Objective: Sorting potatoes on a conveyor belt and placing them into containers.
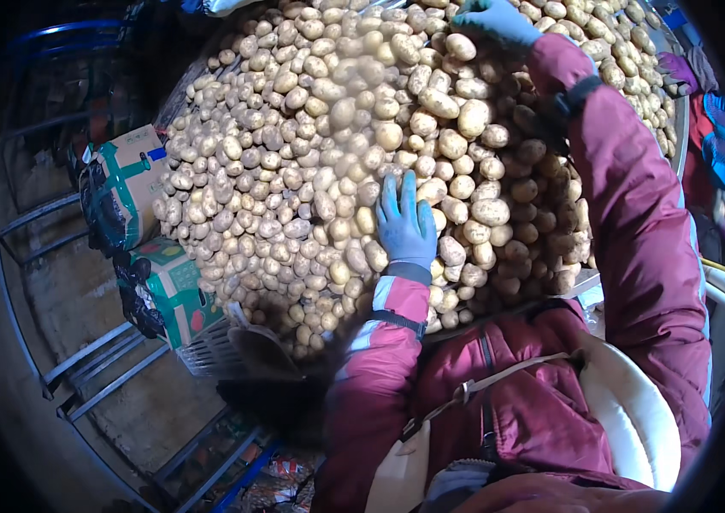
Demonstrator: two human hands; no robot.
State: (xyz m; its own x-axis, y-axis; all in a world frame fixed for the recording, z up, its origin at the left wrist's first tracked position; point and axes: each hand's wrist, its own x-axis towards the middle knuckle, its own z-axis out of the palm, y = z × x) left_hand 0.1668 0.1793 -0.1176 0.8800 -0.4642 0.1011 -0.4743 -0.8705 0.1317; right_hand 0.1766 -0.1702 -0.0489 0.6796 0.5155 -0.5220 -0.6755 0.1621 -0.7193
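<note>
A broad heap of potatoes (285, 154) lies before me, dusty with soil and mixed in size. My left hand (406, 224), in a blue-grey knit work glove, rests on the near middle of the heap with its fingers spread. It holds nothing that I can see. Farther out, at the top of the view, my right hand (494, 20) wears the same kind of glove and reaches onto the potatoes. Its fingers bend downward and are partly cut off by the picture's edge, so its grip is hidden. A dark shadow falls across the potatoes below my right arm.
Two taped cardboard boxes, one brown (141, 170) and one green (176, 288), stand left of the heap. A slotted plastic crate (208, 349) is below them. Metal frames (103, 372) stand on the floor at left. A purple glove (678, 72) shows beyond the right edge.
</note>
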